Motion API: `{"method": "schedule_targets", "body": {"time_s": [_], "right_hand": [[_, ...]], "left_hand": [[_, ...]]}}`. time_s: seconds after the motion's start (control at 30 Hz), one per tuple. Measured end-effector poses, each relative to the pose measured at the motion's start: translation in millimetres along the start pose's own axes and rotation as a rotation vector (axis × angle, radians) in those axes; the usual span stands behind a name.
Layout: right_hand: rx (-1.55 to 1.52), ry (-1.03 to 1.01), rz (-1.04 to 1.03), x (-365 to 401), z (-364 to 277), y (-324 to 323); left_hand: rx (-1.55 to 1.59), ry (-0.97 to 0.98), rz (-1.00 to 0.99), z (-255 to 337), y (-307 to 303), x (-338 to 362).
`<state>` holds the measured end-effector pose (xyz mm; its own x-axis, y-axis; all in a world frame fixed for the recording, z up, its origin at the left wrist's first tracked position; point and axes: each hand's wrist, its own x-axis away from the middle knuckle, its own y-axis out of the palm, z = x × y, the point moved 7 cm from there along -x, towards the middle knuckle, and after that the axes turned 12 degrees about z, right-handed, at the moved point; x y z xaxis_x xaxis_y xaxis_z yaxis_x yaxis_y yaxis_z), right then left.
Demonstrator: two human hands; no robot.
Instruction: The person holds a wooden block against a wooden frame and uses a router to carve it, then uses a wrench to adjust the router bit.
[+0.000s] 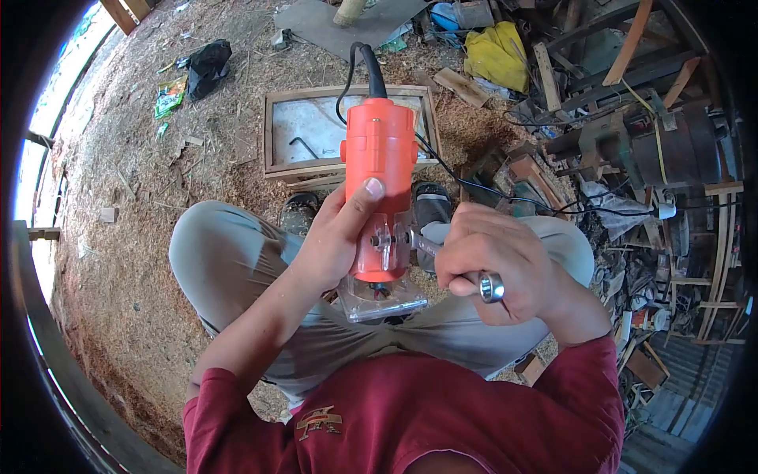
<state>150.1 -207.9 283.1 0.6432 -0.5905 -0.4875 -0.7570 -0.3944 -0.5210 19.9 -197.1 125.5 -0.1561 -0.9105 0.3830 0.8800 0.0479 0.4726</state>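
An orange trim router (pixel 379 158) with a clear plastic base (pixel 384 304) stands over my lap, its black cord rising from the top end. My left hand (pixel 341 237) is closed around the router's left side, thumb laid along the front of the body. In my right hand (pixel 501 261) is a metal combination wrench (pixel 491 287), gripped with its ring end sticking out below the fist. The wrench's other end reaches the bolt and clamp on the right side of the clear base. My fingers hide the middle of the wrench.
Beyond my feet lies a wood-framed panel (pixel 272 134) with a hex key (pixel 302 145) on it. The router's cord runs right to a white plug (pixel 667 211). Wood scraps and machinery (pixel 671 150) crowd the right side. A black bag (pixel 208 69) lies on the shavings-covered ground.
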Motion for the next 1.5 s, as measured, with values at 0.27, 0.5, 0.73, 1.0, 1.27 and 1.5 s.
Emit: {"method": "schedule_targets", "body": {"time_s": [0.27, 0.5, 0.73, 1.0, 1.27, 1.5], "right_hand": [[0.123, -0.183, 0.082, 6, -5, -11], [0.288, -0.381, 0.075, 14, -11, 5], [0.386, -0.436, 0.069, 15, -12, 16], [0.442, -0.513, 0.054, 18, -11, 30], [0.375, -0.492, -0.008, 17, -11, 34], [0.346, -0.505, -0.01, 17, -14, 34]], "left_hand": [[0.22, -0.105, -0.004, 8, 10, 0], [0.251, -0.13, 0.063, 9, 7, -2], [0.28, -0.14, 0.126, 8, 6, -2], [0.298, -0.168, 0.112, 4, -1, -6], [0.286, -0.165, 0.121, 6, -4, -2], [0.213, -0.099, 0.09, 9, -6, 1]]}}
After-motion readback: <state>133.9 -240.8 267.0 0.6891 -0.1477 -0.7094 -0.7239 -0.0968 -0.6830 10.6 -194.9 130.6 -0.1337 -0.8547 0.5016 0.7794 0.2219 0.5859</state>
